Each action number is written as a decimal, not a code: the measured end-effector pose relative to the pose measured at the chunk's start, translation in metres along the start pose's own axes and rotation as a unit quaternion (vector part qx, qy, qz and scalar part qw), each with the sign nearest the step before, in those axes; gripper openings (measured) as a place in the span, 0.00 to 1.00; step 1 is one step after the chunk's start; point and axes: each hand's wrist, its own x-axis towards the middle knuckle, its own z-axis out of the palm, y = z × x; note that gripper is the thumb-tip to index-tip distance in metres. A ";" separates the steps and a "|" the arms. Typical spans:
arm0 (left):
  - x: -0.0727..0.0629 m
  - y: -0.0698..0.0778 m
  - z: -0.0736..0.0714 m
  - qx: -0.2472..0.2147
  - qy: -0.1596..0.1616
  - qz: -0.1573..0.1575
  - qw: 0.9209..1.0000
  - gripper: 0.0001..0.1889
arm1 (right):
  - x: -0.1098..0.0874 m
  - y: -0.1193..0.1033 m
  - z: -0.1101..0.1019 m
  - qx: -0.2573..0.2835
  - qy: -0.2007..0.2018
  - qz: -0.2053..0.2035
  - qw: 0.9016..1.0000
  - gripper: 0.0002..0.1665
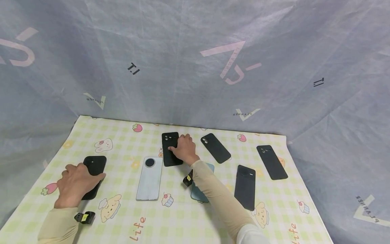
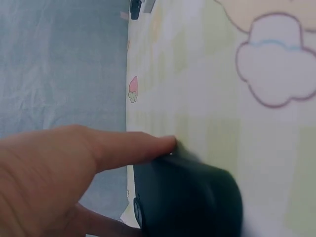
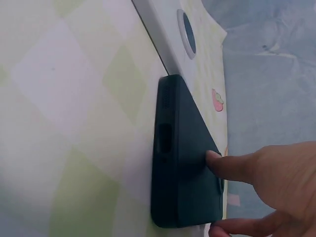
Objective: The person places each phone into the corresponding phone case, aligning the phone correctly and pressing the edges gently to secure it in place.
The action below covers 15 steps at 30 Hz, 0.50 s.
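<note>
Bearings: clock face laid flat on the table, 12 o'clock toward the grey-blue fabric backdrop (image 1: pixel 182 67).

Left: my left hand (image 1: pixel 73 181) grips a black round-cornered phone (image 1: pixel 95 165) across its width, thumb at the 3 o'clock long edge, fingers bent toward the 9 o'clock side. The left wrist view shows thumb and another finger on opposite sides of it. Whether its whole underside meets the cloth, I cannot tell.

Right: my right hand (image 1: pixel 184 149) holds a matte black rectangular phone case (image 1: pixel 171 158) with camera cutouts at its 11 o'clock corner. Thumb on the broad back face, other fingers bent at the 3 o'clock long edge; fingertips there partly hidden. The right wrist view shows a dark slot in its 6 o'clock end.

Between hands: a glossy white rectangular phone (image 1: pixel 149 186) with a round black camera disc, at 3 o'clock from the gripped phone, its 1 o'clock corner just beside the held case.

Others, from the held case: a slim black case with oval camera holes (image 1: pixel 217 149) at 3; a narrow black case with small cutouts (image 1: pixel 272 164) between 3 and 4; a dark grey slab-like phone (image 1: pixel 245 189) at 4; a teal flat slab (image 1: pixel 197 194) between 4 and 5, partly covered by my beige-sleeved forearm (image 1: pixel 219 200).

Surface: green-and-white checked cloth (image 1: pixel 170 223) with cartoon prints.
</note>
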 end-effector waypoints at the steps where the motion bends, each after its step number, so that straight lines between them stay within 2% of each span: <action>1: 0.000 0.000 0.001 0.000 -0.001 -0.001 1.000 0.49 | 0.000 0.000 0.001 0.001 0.004 0.001 1.000 0.40; 4: -0.001 0.000 0.003 -0.001 0.002 -0.003 1.000 0.49 | -0.002 0.000 0.002 -0.001 0.009 0.001 1.000 0.41; 10: -0.004 -0.001 0.009 -0.005 0.016 -0.006 1.000 0.48 | -0.004 -0.001 0.001 -0.038 0.004 -0.010 0.999 0.49; 15: -0.005 0.000 0.013 -0.002 0.025 -0.005 1.000 0.46 | -0.004 -0.004 0.000 -0.019 -0.004 -0.008 1.000 0.51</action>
